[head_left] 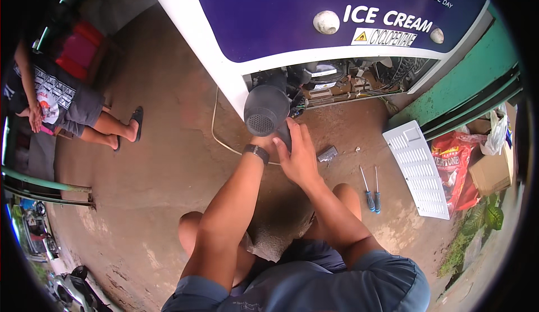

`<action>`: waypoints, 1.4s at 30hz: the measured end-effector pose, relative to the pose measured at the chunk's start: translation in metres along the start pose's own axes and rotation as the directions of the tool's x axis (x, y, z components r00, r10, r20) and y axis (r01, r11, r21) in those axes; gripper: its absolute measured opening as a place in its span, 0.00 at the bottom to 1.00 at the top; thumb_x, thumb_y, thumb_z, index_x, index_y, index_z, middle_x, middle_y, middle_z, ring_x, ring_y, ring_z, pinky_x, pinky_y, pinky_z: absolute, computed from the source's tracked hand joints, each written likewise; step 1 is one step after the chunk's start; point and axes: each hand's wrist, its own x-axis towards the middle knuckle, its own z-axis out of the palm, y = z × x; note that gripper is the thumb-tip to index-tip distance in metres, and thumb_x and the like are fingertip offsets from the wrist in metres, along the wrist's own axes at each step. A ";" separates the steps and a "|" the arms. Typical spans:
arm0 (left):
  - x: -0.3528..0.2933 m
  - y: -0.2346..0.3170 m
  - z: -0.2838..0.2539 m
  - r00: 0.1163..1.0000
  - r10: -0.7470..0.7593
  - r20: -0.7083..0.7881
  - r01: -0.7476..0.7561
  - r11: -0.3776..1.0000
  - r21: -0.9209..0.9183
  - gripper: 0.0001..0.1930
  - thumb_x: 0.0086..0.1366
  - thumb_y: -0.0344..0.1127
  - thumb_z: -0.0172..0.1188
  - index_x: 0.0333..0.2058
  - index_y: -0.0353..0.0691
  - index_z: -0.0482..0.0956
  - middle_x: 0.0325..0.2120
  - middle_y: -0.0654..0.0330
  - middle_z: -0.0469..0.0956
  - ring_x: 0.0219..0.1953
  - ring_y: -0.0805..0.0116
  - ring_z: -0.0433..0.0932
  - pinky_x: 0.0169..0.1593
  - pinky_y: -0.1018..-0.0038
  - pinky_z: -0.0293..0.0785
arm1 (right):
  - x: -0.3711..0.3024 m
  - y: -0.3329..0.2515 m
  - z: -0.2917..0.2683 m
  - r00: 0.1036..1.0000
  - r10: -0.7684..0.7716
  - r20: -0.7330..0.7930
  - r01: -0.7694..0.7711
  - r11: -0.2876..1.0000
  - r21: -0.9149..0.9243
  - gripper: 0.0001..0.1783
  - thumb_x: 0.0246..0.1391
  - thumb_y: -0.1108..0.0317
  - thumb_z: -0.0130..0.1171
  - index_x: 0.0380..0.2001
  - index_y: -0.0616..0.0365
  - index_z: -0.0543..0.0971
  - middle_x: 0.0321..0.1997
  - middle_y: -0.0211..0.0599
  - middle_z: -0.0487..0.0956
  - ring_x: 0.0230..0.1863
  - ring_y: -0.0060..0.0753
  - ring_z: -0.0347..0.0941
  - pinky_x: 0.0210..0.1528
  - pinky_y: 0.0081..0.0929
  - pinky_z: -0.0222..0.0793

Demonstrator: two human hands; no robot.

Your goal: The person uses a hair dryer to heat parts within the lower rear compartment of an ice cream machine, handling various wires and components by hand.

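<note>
A dark grey hair dryer [268,103] with a round perforated grille points into the low opening of a freezer [230,70]. My right hand [300,157] closes round its handle, thumb along the near side. My left hand [266,143], a dark band on its wrist, is close under the dryer's body; its fingers are hidden behind the dryer and my right hand. Inside the opening beyond are a black compressor [327,75], pipes and wires [401,73].
A small grey part [327,153] and two blue-handled screwdrivers [373,197] lie right on the wet floor. Beyond them a white louvred panel [418,169] rests by a red bag [453,166] and cardboard box [491,171]. A pale cable [214,124] curves left. Another person [67,98] is far left.
</note>
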 end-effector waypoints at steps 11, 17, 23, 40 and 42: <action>-0.012 0.014 0.027 0.982 0.159 -0.105 -0.151 0.985 0.078 0.14 0.67 0.45 0.73 0.37 0.49 0.76 0.32 0.67 0.78 0.33 0.69 0.79 0.38 0.69 0.79 | -0.002 0.014 -0.031 0.998 -0.017 0.055 0.015 0.999 0.037 0.30 0.63 0.66 0.64 0.66 0.58 0.69 0.50 0.54 0.75 0.49 0.62 0.76 0.51 0.50 0.74; -0.005 0.010 0.020 0.963 0.234 -0.133 -0.206 0.959 0.195 0.14 0.67 0.44 0.72 0.38 0.49 0.75 0.33 0.67 0.77 0.33 0.69 0.78 0.38 0.69 0.79 | 0.003 0.027 -0.028 0.999 -0.031 0.039 0.028 0.997 0.066 0.29 0.62 0.66 0.65 0.65 0.55 0.71 0.49 0.53 0.75 0.48 0.62 0.76 0.49 0.49 0.74; -0.005 -0.002 0.019 0.946 0.303 -0.116 -0.240 0.893 0.381 0.14 0.67 0.43 0.72 0.39 0.49 0.74 0.33 0.67 0.77 0.34 0.70 0.78 0.38 0.68 0.79 | 0.017 0.024 -0.026 0.995 -0.085 0.049 0.083 0.996 0.044 0.29 0.61 0.67 0.65 0.65 0.54 0.71 0.48 0.51 0.75 0.47 0.61 0.76 0.48 0.50 0.74; 0.000 -0.016 -0.004 0.937 0.329 0.117 -0.343 0.803 0.489 0.13 0.78 0.43 0.58 0.51 0.40 0.80 0.47 0.61 0.81 0.50 0.69 0.80 0.52 0.70 0.80 | 0.016 0.026 -0.031 0.998 0.028 0.054 -0.033 0.996 0.089 0.31 0.60 0.67 0.65 0.67 0.54 0.72 0.46 0.50 0.74 0.48 0.59 0.75 0.47 0.50 0.75; 0.003 -0.012 -0.014 0.935 0.329 0.130 -0.352 0.823 0.445 0.14 0.76 0.37 0.59 0.55 0.39 0.79 0.52 0.59 0.80 0.54 0.67 0.79 0.56 0.70 0.78 | 0.015 0.020 -0.028 0.999 0.034 0.037 -0.039 0.992 0.122 0.29 0.61 0.67 0.65 0.65 0.56 0.72 0.47 0.51 0.75 0.48 0.60 0.76 0.49 0.47 0.74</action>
